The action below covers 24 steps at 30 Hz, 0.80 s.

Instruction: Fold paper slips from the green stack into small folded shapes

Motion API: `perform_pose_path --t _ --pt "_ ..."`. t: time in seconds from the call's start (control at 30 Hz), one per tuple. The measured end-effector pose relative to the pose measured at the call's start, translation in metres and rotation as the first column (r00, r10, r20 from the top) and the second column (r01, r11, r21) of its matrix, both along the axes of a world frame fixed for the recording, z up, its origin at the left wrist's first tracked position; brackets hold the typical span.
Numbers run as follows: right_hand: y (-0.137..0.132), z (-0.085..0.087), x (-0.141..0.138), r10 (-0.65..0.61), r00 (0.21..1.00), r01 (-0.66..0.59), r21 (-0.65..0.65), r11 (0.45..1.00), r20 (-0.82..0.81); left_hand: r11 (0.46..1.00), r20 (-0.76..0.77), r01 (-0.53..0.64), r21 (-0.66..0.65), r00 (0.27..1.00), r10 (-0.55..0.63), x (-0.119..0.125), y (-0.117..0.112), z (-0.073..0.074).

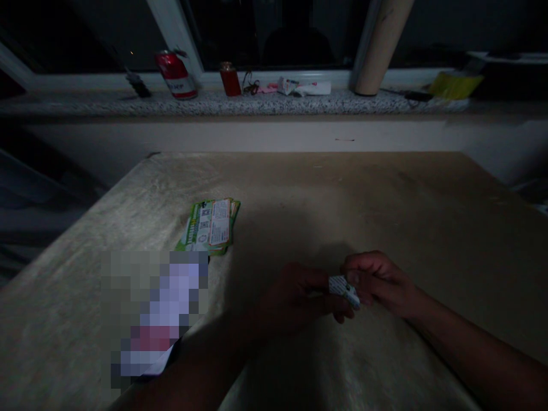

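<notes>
small printed paper piece held in the lower frame, right of centre
left hand and right hand pinch it from opposite sides, nearly closed; light, even pressure should keep it from creasing or tearing.

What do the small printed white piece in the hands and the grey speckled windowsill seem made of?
Small printed white piece: probably matte paper or thin card, since it looks dull and angular; plastic film remains possible.
Grey speckled windowsill: likely granite or imitation stone, given its dark flecks; finish unclear.
</notes>
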State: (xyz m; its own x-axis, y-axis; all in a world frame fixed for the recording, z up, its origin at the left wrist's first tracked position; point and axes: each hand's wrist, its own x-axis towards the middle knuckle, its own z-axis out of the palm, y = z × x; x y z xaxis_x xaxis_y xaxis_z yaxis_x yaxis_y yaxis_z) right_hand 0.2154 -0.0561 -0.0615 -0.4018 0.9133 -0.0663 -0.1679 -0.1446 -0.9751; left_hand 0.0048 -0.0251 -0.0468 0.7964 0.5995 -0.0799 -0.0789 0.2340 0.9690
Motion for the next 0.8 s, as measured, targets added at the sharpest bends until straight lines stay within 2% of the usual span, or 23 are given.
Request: perform_pose_path --t 0.13,0.3,0.5,0.67,0.8 --pt "0.0012 -0.0015 -0.0001 0.004 1.000 -0.004 0.013 1.000 0.000 1.000 -0.007 0.005 -0.022 1.000 -0.005 -0.0012 0.0013 -0.0005" --pt "0.0012 -0.0007 -0.0003 -0.002 1.000 0.002 0.040 0.999 0.009 0.998 -0.050 -0.021 0.053 0.998 0.024 -0.0019 0.0037 0.0016" --pt "0.0011 -0.0014 -0.0010 0.030 0.999 -0.029 0.014 0.999 -0.027 1.000 -0.016 -0.012 0.006 1.000 0.012 -0.0020 0.0046 0.0011" --pt "0.0006 0.0009 0.0007 -0.001 0.999 -0.005 0.128 0.992 0.046 0.994 -0.035 -0.113 0.003 0.993 0.113 0.0004 0.0061 -0.0023" --pt "-0.0037 0.0068 -0.0022 0.003 0.998 -0.019 0.234 0.972 0.068 0.991 0.031 -0.054 -0.119 0.998 0.058 0.0028 0.0068 -0.0028"
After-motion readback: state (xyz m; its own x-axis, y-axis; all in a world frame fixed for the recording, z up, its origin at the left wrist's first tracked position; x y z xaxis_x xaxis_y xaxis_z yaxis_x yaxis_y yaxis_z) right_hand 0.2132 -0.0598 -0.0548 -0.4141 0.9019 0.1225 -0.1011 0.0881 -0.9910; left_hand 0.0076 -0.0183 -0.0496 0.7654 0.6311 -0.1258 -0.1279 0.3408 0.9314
